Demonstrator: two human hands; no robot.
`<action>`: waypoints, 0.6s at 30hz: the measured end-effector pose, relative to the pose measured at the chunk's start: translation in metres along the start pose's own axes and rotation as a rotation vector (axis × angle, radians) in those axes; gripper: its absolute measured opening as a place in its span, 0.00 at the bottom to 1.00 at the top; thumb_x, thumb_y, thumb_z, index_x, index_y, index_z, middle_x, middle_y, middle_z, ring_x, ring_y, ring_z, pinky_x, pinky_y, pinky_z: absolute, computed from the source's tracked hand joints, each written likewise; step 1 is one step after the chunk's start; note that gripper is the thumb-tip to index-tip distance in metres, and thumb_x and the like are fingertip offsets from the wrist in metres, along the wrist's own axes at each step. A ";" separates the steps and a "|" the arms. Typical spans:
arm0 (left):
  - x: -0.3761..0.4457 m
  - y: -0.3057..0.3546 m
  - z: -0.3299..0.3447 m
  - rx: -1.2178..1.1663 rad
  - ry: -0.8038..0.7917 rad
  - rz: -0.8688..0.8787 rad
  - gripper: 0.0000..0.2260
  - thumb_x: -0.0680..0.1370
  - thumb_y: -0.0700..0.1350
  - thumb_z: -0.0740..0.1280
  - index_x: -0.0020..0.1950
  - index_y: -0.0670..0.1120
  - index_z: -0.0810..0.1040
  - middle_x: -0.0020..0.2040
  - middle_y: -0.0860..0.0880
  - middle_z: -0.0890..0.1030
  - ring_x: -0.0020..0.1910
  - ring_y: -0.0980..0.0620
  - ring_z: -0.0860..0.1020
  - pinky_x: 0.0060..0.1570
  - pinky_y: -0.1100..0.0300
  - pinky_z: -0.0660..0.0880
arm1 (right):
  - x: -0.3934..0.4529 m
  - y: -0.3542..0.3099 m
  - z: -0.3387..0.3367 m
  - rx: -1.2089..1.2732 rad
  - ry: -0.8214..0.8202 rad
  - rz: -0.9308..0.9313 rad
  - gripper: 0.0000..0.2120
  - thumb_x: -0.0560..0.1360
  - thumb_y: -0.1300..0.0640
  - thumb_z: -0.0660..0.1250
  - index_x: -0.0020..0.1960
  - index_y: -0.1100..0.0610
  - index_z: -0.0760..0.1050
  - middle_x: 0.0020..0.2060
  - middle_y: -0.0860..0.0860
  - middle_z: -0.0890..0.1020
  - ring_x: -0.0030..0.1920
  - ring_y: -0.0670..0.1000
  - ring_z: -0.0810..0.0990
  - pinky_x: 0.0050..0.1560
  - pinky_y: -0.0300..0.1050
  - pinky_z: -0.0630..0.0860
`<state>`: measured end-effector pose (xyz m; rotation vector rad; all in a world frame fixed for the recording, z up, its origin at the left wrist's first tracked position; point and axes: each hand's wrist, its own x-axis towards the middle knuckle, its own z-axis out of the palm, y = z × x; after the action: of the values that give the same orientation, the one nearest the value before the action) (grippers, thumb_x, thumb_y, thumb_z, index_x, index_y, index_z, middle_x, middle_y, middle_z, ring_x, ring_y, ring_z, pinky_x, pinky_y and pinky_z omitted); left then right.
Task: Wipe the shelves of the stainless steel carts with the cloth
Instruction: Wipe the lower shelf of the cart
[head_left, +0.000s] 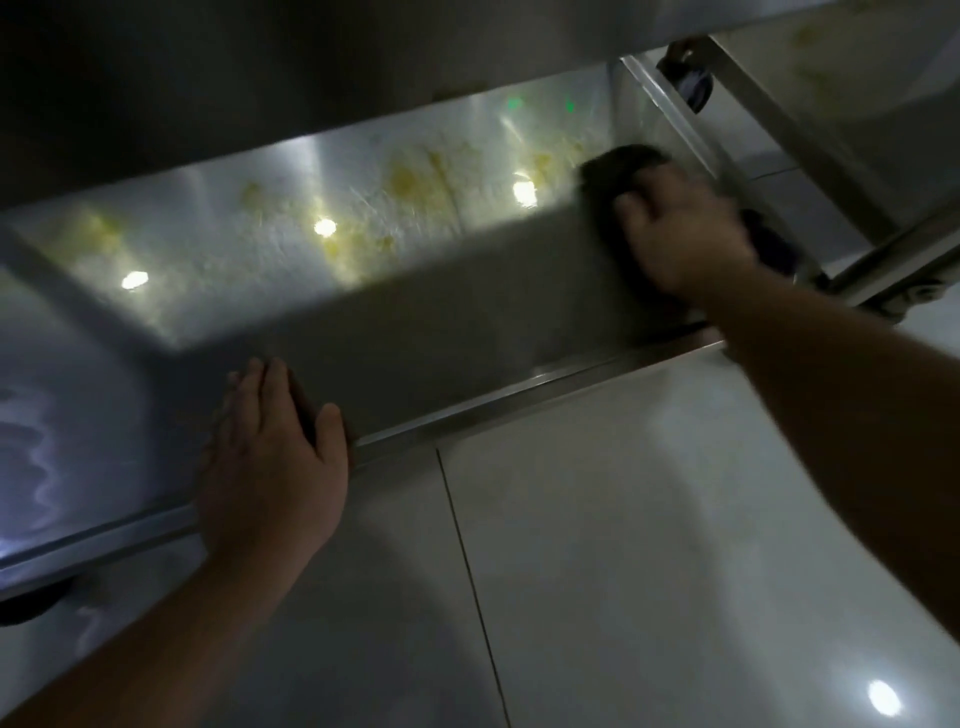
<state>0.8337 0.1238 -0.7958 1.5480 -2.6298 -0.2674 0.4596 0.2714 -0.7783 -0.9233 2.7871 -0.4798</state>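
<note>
Reaching up from the bottom of the view, two bare forearms cross a glossy pale tiled floor (597, 545), whose dark grout line runs between them and whose surface mirrors a ceiling light at the lower right. The left hand (275, 462) lies on the raised front rim of the low, flat stainless steel cart shelf (415, 332); its fingers are straight and together, laid over the rim onto the metal, the thumb spread to the right along the edge, and it grips nothing. A dark caster wheel (31, 603) shows under the shelf's near left corner.

Farther in, the near half of the shelf is in shadow, while the far half is lit and carries yellowish smears (410, 179) and three bright reflected light spots. At the shelf's right end, the right hand (685, 234) presses down on a dark, crumpled cloth (618, 166). Its fingers are bent over the fabric and the image is motion-blurred there, so how tightly they hold it cannot be told. The cloth lies on the shelf surface just beside the right-hand rim, poking out past the fingertips and behind the wrist.

Beyond that rim, slanted steel frame bars (810, 156) of a neighbouring cart cross the upper right, with another small wheel (693, 83) near the top. Overhead, the dim underside of an upper steel shelf (260, 67) fills the top of the view.
</note>
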 end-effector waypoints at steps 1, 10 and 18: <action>0.000 0.001 0.001 0.001 0.004 -0.005 0.29 0.85 0.53 0.60 0.84 0.41 0.63 0.85 0.43 0.61 0.84 0.43 0.57 0.79 0.43 0.58 | 0.007 0.017 -0.010 -0.003 0.013 0.110 0.28 0.85 0.38 0.52 0.81 0.49 0.62 0.80 0.57 0.65 0.79 0.62 0.62 0.78 0.61 0.59; 0.000 0.000 0.000 0.011 0.000 -0.004 0.30 0.85 0.53 0.60 0.84 0.41 0.62 0.84 0.41 0.61 0.84 0.42 0.57 0.80 0.45 0.57 | -0.021 -0.073 0.025 -0.027 -0.059 0.021 0.35 0.84 0.37 0.53 0.83 0.57 0.57 0.83 0.57 0.59 0.82 0.60 0.54 0.81 0.59 0.51; -0.001 0.000 -0.001 -0.004 0.009 0.003 0.35 0.81 0.59 0.52 0.83 0.41 0.64 0.84 0.42 0.63 0.84 0.42 0.59 0.79 0.44 0.58 | 0.012 -0.017 0.000 0.011 -0.085 -0.050 0.30 0.84 0.38 0.58 0.81 0.51 0.63 0.79 0.57 0.66 0.78 0.62 0.65 0.78 0.58 0.61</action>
<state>0.8342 0.1244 -0.7948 1.5405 -2.6226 -0.2648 0.4597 0.2514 -0.7728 -0.9890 2.6879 -0.4521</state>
